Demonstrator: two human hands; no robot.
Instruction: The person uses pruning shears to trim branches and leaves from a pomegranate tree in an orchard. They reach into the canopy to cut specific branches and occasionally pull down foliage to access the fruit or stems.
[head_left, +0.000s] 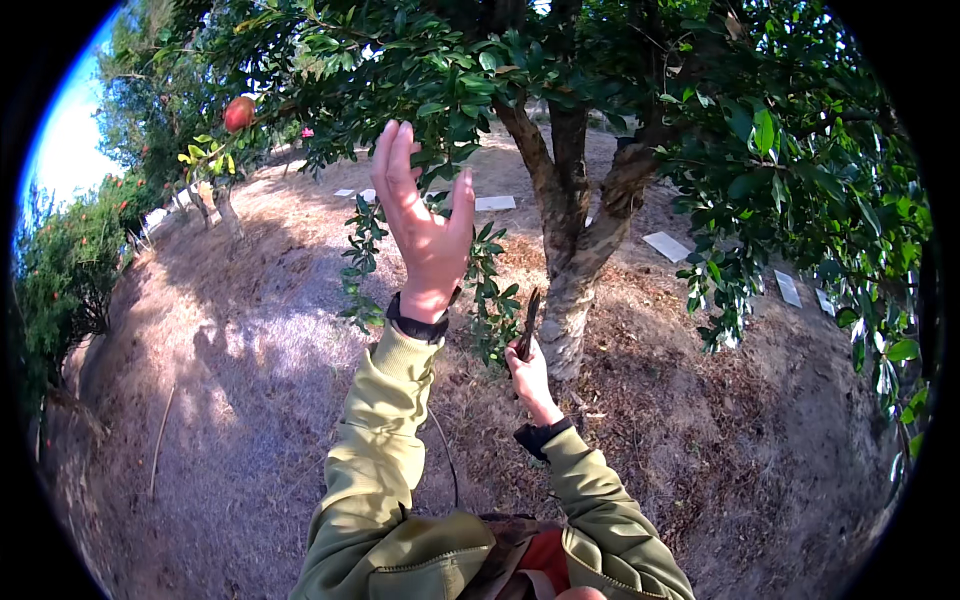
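Note:
My left hand (426, 210) is raised with its fingers and thumb apart, holding nothing. Its fingertips are close to the green leaves (442, 90) of a pomegranate tree; whether they touch is unclear. Lower and to the right, my right hand (531, 379) grips dark pruning shears (531, 319), which point upward in front of the trunk (566, 322). The fist hides the handles, and I cannot tell if the blades are apart. A red pomegranate (240, 114) hangs from a branch left of my left hand. Leafy shoots (487, 289) droop between the two hands.
The forked trunk rises just beyond my right hand. Dense foliage (817, 172) hangs low at the right. Flat pale slabs (666, 246) lie on the dry, sloping ground (247, 420). A thin dark hose or cable (450, 457) runs near my left sleeve. Fruit-bearing bushes (75, 255) stand far left.

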